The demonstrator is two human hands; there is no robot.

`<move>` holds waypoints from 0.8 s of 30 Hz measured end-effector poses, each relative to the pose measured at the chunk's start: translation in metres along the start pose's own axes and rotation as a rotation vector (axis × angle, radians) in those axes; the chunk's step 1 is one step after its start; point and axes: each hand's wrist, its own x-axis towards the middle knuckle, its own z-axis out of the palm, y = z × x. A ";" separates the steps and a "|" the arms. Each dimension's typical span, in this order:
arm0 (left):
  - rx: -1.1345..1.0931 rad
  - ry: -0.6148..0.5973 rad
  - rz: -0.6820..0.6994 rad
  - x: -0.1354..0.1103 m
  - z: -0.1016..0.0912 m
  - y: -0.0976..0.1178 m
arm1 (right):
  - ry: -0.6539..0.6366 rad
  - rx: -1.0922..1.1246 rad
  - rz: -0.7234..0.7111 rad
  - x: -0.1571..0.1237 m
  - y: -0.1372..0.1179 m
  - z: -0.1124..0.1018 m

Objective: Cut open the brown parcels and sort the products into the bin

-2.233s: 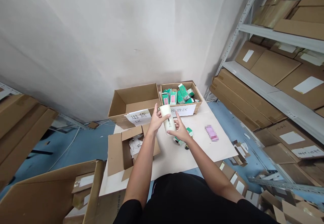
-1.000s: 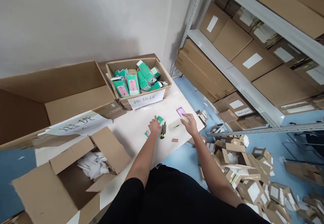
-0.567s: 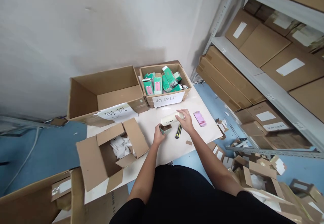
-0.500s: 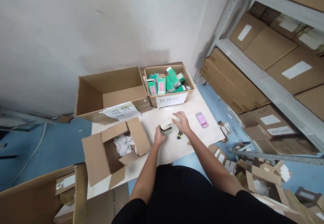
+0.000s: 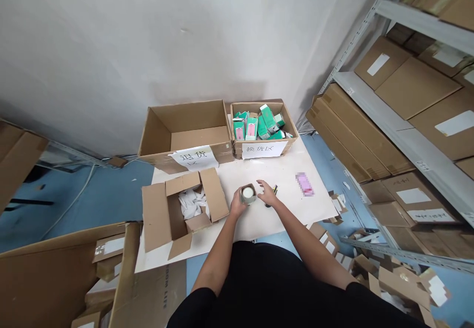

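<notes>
My left hand point(image 5: 238, 204) is wrapped around a small open-topped box point(image 5: 243, 200) on the table. A white cylinder point(image 5: 248, 192) stands inside it with only its round pale end showing. Just to the right, my right hand point(image 5: 266, 193) is apart from the box, with its fingers spread and holding nothing. A yellow-and-black utility knife point(image 5: 275, 189) lies partly hidden behind the right hand. Farther right on the table is a pink, pixelated flat item point(image 5: 304, 184).
An open carton with white paper point(image 5: 192, 203) stands left of my hands. At the back are a large open carton point(image 5: 185, 160) with a handwritten sign and a smaller carton point(image 5: 237, 151) of green-and-white boxes. Shelving point(image 5: 400, 115) with cartons rises at right; more cartons lie on the floor.
The white cylinder has gone down into the small box, which is now upright. My right hand has let go of the cylinder. The view has shifted, moving the scene rightward.
</notes>
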 end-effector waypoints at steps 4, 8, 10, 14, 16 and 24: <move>0.059 -0.037 -0.134 -0.008 0.002 0.000 | -0.086 0.155 0.106 -0.004 0.021 0.027; 0.203 -0.076 -0.184 -0.006 0.006 0.010 | 0.001 0.356 0.101 -0.006 0.028 0.052; 0.293 -0.084 -0.178 -0.001 0.003 0.020 | 0.035 0.403 0.092 -0.003 0.028 0.053; 0.376 -0.052 -0.084 0.015 -0.016 0.052 | 0.052 0.448 0.036 0.016 0.014 0.036; 0.361 -0.005 -0.015 0.029 -0.031 0.077 | 0.102 0.425 -0.003 0.033 -0.005 0.020; 0.290 0.173 0.260 0.119 -0.094 0.215 | 0.257 0.204 -0.237 0.124 -0.120 -0.081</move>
